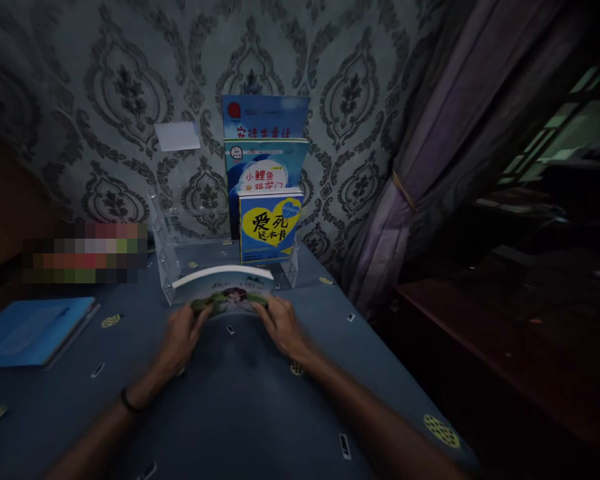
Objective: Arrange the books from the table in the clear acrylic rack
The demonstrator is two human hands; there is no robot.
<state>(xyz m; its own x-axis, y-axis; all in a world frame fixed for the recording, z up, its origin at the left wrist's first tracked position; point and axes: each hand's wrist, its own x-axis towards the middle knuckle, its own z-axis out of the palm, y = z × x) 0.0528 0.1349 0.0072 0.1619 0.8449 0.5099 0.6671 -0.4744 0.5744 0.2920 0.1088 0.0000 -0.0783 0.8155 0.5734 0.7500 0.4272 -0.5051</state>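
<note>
Between my two hands is a paperback book (pixel 230 290), its cover facing me and its top edge bowed upward. My left hand (pixel 183 337) grips its left side, thumb on the cover. On its right side my right hand (pixel 283 327) is closed the same way. Just behind the book stands a clear acrylic book rack (pixel 163 250) with stepped sides. In the rack's right half, a blue book with a yellow heart (pixel 270 227) is in front, a teal book (pixel 265 157) behind it and a taller blue book (pixel 265 113) at the back.
A light-blue book (pixel 35 330) lies flat at the left of the patterned tablecloth (pixel 240 413). Behind it sits a blurred-out stack (pixel 85 253). A white card (pixel 177 136) is on the wallpapered wall. At the right hangs a tied purple curtain (pixel 395 213) beside a dark reddish surface (pixel 480 347).
</note>
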